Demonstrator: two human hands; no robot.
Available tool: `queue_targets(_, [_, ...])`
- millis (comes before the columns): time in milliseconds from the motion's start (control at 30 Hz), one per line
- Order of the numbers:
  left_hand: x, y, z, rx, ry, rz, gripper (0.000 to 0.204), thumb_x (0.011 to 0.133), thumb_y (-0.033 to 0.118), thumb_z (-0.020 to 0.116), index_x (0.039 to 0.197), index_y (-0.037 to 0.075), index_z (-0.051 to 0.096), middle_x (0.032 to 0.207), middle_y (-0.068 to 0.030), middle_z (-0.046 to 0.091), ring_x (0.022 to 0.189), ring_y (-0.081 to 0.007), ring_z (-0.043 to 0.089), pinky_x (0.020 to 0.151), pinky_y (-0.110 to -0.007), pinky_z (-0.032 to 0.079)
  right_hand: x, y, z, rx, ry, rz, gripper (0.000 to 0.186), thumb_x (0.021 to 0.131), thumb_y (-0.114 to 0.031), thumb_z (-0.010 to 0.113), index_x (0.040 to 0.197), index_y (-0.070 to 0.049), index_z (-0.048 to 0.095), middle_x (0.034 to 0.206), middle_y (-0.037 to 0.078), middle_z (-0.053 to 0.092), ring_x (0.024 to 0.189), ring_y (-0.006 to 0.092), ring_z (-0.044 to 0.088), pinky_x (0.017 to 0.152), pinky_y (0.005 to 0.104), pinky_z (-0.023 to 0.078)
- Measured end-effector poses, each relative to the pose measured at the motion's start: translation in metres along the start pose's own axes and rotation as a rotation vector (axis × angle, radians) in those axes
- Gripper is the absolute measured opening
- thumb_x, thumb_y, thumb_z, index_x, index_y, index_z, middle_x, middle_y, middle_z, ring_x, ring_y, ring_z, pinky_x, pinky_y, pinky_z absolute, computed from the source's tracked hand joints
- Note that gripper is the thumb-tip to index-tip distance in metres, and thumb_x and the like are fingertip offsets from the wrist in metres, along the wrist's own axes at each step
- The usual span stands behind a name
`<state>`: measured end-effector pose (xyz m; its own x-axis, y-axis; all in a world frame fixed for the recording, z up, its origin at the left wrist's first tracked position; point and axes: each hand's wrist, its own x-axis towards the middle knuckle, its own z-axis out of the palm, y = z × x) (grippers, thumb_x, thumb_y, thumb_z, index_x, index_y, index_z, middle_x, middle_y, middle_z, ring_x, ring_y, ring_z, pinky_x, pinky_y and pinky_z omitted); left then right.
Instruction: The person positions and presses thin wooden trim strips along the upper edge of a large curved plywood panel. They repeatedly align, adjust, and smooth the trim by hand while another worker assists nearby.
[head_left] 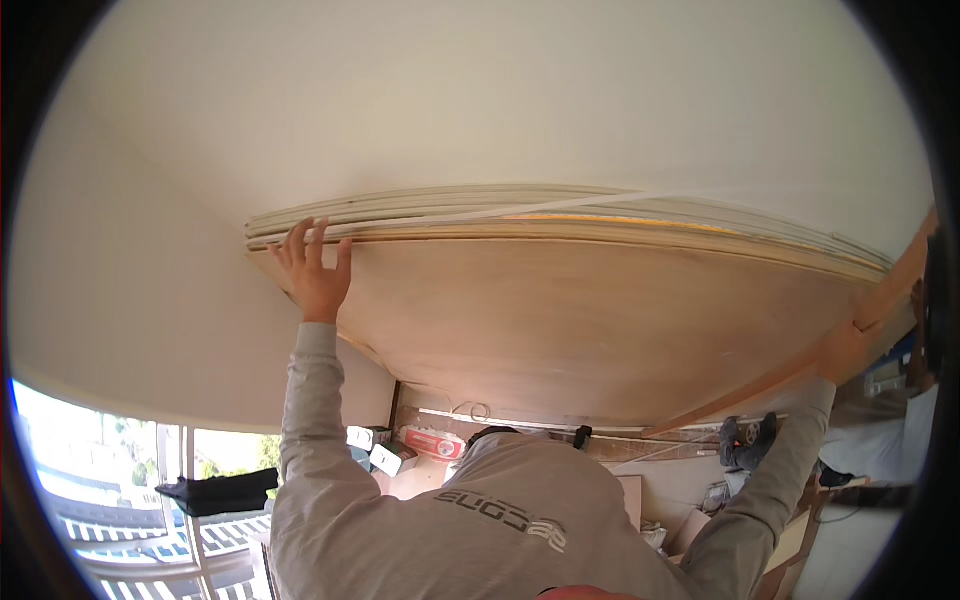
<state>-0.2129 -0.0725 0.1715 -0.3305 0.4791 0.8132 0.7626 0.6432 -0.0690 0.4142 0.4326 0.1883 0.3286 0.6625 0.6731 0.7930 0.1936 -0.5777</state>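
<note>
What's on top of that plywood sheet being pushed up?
Edges of thin pale boards show between the plywood sheet and the white ceiling. How far they extend is hidden by the plywood.

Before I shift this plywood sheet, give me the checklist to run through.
1. Left hand on the plywood sheet: ok, fingers flat at its far corner.
2. Right hand holding the opposite edge: ok.
3. Sheet free of the white boards behind it: cannot tell, the edges lie close together.
4. Floor at the sheet's near edge clear: not ok, a red-and-white object and small boxes lie there.
5. Space under the right arm clear: not ok, a dark object sits there.
</note>
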Motion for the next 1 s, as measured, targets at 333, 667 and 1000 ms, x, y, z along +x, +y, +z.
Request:
queue_targets(333, [0.012,0.144,-0.022,-0.463,0.058,0.299,0.018,0.083,0.011,0.080,0.099,0.012,0.072,0.108,-0.0077,0.068,0.106,-0.0306,0.061,0.114,-0.056,0.036,0.003,-0.001,-0.007,0.208,-0.061,0.119,0.081,0.087,-0.051,0.079,0.136,0.007,0.052,0.123,0.025,0.065,0.115,0.0355,0.064,0.100,0.0420,0.049])
queue_targets(667, [0.073,0.202,0.008,-0.719,-0.215,0.259,0.021,0.083,0.018,0.081,0.102,0.009,0.074,0.106,-0.0080,0.069,0.099,-0.0299,0.060,0.095,-0.047,0.044,-0.170,-0.112,-0.009,0.400,-0.195,-0.479,0.031,0.088,-0.029,0.080,0.109,-0.009,0.071,0.105,0.010,0.068,0.104,0.0305,0.061,0.099,0.0472,0.041])
queue_targets(1000, [0.084,0.217,0.033,-0.700,-0.406,0.300,0.019,0.085,0.022,0.080,0.095,0.006,0.077,0.094,-0.0077,0.071,0.091,-0.0299,0.061,0.090,-0.044,0.046,-0.207,-0.166,0.015,0.551,-0.517,-0.649,0.017,0.086,-0.019,0.077,0.101,-0.013,0.074,0.100,0.004,0.067,0.101,0.0255,0.058,0.094,0.0428,0.038])
